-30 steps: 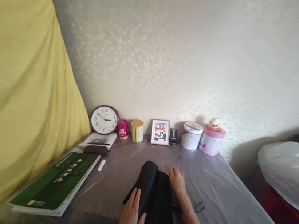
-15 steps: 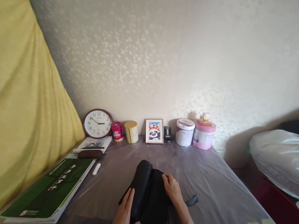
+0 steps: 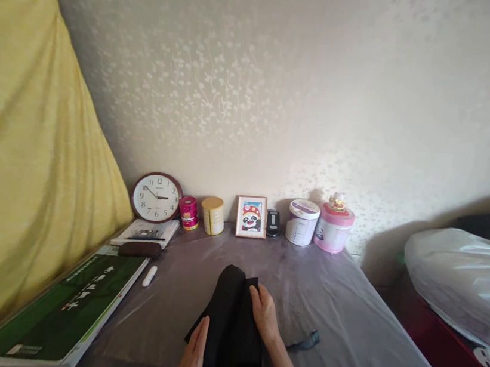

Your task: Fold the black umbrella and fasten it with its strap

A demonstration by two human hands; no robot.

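A black cloth (image 3: 225, 307) lies on the table near its front edge, with a thick, rounded roll on its left and a flatter folded part on its right. My left hand (image 3: 192, 357) rests along the roll's left side, fingers straight and together, thumb round the near end. At the far right edge of the folded part, my right hand (image 3: 263, 312) is closed on the cloth, fingers bent over the border. Whatever may be inside the roll is hidden. Just right of my right forearm lies a small dark blue-grey strip (image 3: 306, 341).
A green book (image 3: 57, 309), a brown case (image 3: 140, 248) and a small white object (image 3: 149, 276) lie to the left. Along the wall stand a clock (image 3: 157, 197), tins, a picture frame (image 3: 252, 216) and two tubs. A yellow curtain (image 3: 25, 167) hangs at the left.
My right hand has moved left, bringing the cloth's right edge inward, so the flat part is narrower and folded over. The left hand stays on the roll. The view has shifted slightly.
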